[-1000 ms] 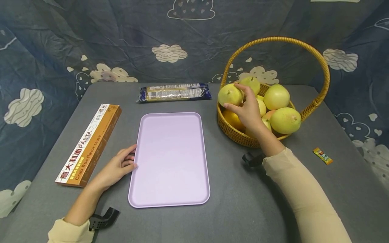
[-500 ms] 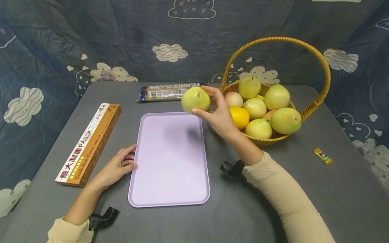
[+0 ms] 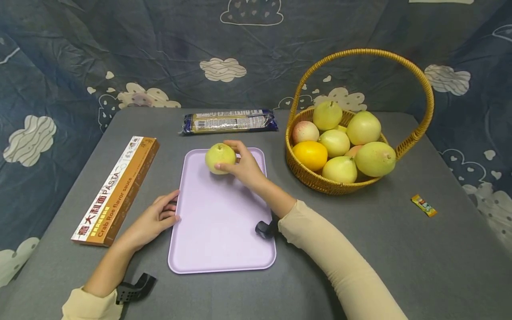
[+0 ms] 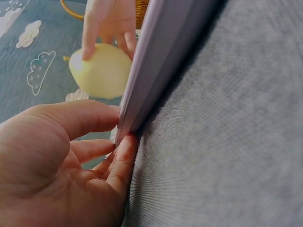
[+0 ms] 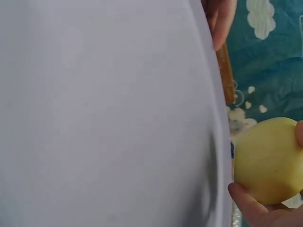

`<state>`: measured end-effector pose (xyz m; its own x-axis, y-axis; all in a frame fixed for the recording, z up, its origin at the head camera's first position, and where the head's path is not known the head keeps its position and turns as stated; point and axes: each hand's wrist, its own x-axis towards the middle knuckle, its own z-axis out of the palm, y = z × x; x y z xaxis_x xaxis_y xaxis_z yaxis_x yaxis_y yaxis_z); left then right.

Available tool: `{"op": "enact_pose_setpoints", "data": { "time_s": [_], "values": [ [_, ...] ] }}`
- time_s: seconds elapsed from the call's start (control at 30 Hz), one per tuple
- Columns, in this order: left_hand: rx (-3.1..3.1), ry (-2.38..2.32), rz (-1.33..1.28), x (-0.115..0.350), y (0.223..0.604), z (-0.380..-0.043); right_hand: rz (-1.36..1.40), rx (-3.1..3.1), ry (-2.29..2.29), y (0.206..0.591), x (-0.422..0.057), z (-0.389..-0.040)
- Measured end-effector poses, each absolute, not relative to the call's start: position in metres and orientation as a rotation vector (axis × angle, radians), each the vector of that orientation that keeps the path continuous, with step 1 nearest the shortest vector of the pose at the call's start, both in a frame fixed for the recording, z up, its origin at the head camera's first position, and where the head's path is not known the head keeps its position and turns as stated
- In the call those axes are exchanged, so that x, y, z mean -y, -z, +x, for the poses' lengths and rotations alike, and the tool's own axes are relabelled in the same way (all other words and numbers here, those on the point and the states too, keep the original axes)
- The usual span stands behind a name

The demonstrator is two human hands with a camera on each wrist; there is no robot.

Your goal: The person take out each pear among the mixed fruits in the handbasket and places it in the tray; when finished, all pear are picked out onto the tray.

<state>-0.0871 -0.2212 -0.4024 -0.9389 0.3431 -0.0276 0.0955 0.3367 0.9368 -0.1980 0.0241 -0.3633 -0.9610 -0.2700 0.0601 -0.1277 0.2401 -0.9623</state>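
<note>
My right hand (image 3: 245, 165) grips a yellow-green pear (image 3: 219, 156), thumb on the near side and fingers at its right. Hand and pear are over the far end of a lilac tray (image 3: 224, 222); whether the pear touches the tray I cannot tell. In the right wrist view the pear (image 5: 267, 161) shows beyond the tray's rim (image 5: 218, 142), between thumb and fingers. My left hand (image 3: 150, 222) touches the tray's left edge with thumb and fingertips. Its fingertips lie against the outer side of the rim (image 4: 135, 94) in the left wrist view.
Right of the tray stands a wicker basket (image 3: 320, 184) with a tall handle, holding several fruits, among them an orange one (image 3: 310, 155). A pasta box (image 3: 116, 191) lies at left, a blue-and-gold packet (image 3: 230, 122) behind the tray, and a small yellow sachet (image 3: 424, 205) at far right.
My right hand has lifted the pear out of the basket and carried it left, then lower over the tray's far end. The left hand and the tray have stayed in place.
</note>
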Motion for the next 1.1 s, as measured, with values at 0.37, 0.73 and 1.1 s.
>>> {"op": "enact_pose_setpoints", "data": {
  "time_s": [0.37,0.73,1.1],
  "values": [
    [-2.399,-1.636,0.396,0.222,0.404,-0.087,-0.336,-2.357,1.770,0.378,-0.001,-0.207],
    [-2.407,-1.622,0.403,0.222,0.402,-0.087,-0.420,-2.353,1.678,0.378,-0.001,-0.208],
    [-2.398,-1.627,0.405,0.221,0.402,-0.086,-0.646,-2.425,1.693,0.348,-0.034,-0.192]
  ]
}}
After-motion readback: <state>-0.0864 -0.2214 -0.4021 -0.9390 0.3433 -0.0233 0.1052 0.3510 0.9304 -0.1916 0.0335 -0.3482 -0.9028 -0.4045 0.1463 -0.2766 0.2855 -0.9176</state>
